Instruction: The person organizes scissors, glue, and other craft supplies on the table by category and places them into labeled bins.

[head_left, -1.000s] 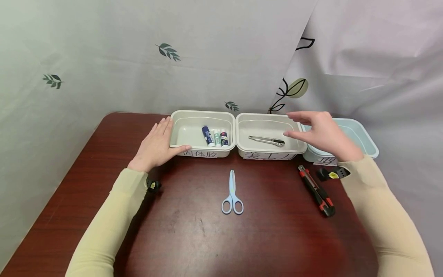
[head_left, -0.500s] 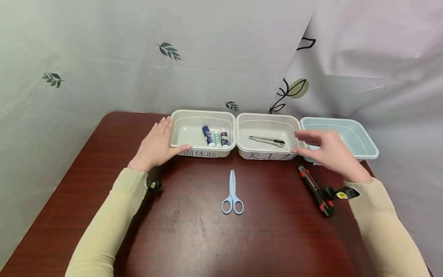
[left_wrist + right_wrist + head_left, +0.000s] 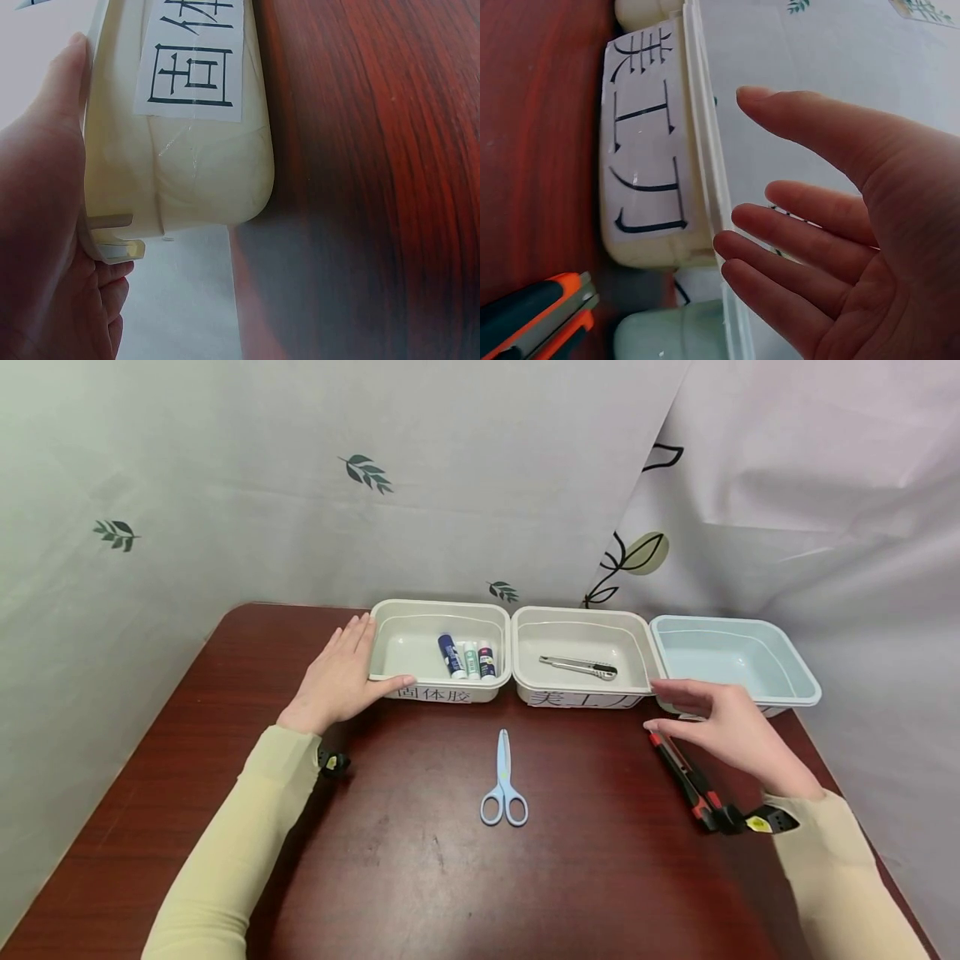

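Note:
My left hand (image 3: 337, 678) rests with straight fingers on the left corner and front rim of a cream bin (image 3: 386, 670), which holds several glue sticks (image 3: 452, 656). The right hand (image 3: 731, 727), thumb apart from its fingers and holding nothing, hovers in front of the light blue bin (image 3: 783, 681). Beneath it a red and black utility knife (image 3: 678, 768) lies on the table, partly hidden by the wrist camera. A thin silver utility knife (image 3: 581, 667) lies in the middle cream bin (image 3: 525, 647). In the right wrist view the hand is beside that bin's label (image 3: 649, 135).
Light blue scissors (image 3: 503, 781) lie on the dark red table (image 3: 420, 877), points toward the bins. The three bins stand in a row near the back edge, against a pale patterned curtain (image 3: 450, 468).
My right hand has moved from over the middle bin back toward me and to the right, down over the red and black utility knife. The left hand has stayed put.

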